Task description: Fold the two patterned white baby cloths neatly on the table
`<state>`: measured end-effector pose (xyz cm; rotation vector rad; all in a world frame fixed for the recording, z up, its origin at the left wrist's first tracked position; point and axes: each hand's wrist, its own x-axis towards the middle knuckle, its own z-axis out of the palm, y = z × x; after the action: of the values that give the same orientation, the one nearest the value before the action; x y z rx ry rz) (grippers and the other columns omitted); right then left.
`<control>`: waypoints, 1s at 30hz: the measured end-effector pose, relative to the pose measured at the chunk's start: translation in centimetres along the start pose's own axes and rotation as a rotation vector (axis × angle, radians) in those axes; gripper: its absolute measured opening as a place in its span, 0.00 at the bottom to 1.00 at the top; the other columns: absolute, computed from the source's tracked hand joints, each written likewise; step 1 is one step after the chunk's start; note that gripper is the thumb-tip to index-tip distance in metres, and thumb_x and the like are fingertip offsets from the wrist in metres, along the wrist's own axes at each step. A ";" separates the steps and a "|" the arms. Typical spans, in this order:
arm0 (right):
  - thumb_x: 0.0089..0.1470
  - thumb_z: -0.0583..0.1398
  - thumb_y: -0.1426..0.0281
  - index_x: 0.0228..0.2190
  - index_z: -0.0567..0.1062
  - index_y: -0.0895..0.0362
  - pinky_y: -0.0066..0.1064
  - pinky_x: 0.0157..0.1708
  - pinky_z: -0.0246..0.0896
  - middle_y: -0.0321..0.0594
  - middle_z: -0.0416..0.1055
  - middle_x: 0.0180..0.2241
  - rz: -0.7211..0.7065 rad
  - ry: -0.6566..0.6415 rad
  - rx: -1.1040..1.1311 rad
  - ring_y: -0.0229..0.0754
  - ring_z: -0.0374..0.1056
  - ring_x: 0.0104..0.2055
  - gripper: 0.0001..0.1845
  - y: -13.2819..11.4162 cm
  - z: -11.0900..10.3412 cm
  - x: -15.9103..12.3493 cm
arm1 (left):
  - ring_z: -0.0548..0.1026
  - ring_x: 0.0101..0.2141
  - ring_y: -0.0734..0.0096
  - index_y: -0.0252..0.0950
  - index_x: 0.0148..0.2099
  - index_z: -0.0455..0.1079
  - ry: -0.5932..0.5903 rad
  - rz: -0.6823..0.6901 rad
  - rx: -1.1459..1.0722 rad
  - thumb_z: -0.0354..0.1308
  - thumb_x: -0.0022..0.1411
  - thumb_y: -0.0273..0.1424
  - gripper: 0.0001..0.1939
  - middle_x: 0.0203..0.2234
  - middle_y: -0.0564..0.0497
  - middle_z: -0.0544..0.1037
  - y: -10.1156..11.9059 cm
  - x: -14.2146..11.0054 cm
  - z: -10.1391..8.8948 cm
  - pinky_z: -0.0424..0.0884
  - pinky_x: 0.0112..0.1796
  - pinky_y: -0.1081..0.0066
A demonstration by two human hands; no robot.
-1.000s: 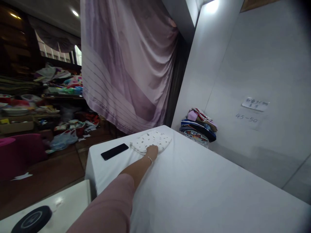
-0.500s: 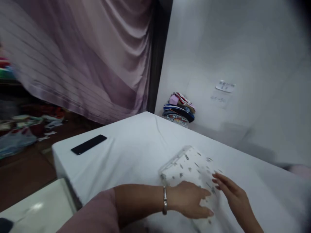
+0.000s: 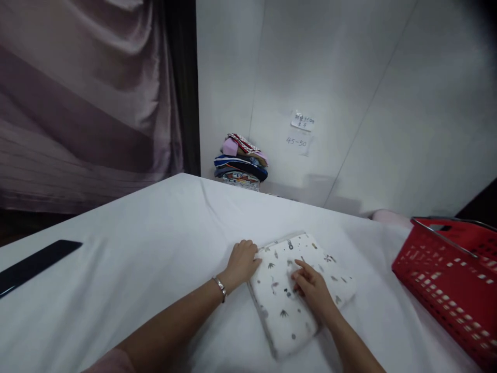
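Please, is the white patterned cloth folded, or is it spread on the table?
Folded: the cloth lies as a small, thick packet with fairly straight edges, beside the left hand.

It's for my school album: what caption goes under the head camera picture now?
Two hands at a patterned white cloth, with a red basket nearby.

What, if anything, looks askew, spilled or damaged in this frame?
Nothing spilled or damaged shows. Only mildly untidy: the white cover is creased, and the fabric stack by the wall has uneven edges.
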<state>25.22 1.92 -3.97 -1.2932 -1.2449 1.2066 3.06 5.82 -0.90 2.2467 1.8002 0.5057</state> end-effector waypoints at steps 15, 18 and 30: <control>0.49 0.60 0.59 0.42 0.72 0.60 0.38 0.40 0.63 0.44 0.75 0.37 0.039 0.107 0.134 0.51 0.70 0.40 0.21 -1.8 -3.6 -3.7 | 0.69 0.27 0.74 0.37 0.31 0.69 -0.399 0.495 -0.566 0.51 0.59 0.42 0.14 0.25 0.55 0.73 10.5 -3.7 0.1 0.61 0.28 0.76; 0.52 0.56 0.62 0.40 0.73 0.58 0.39 0.45 0.60 0.44 0.73 0.41 -0.163 0.090 -0.243 0.51 0.67 0.45 0.16 -1.4 -3.5 -4.5 | 0.69 0.27 0.72 0.37 0.36 0.68 -0.260 0.266 -0.643 0.50 0.58 0.44 0.16 0.28 0.53 0.74 10.5 -1.7 -0.2 0.62 0.28 0.74; 0.49 0.57 0.53 0.41 0.74 0.56 0.41 0.49 0.57 0.44 0.73 0.42 -0.091 0.093 -0.127 0.52 0.65 0.48 0.23 -2.5 -2.8 -5.6 | 0.72 0.39 0.63 0.35 0.42 0.68 -0.181 0.110 -0.795 0.51 0.57 0.38 0.14 0.38 0.48 0.76 11.0 -1.4 2.6 0.67 0.40 0.68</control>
<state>27.85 -3.55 -1.00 -1.3542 -1.3155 1.0050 13.71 2.07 0.66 1.7533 1.1038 0.8270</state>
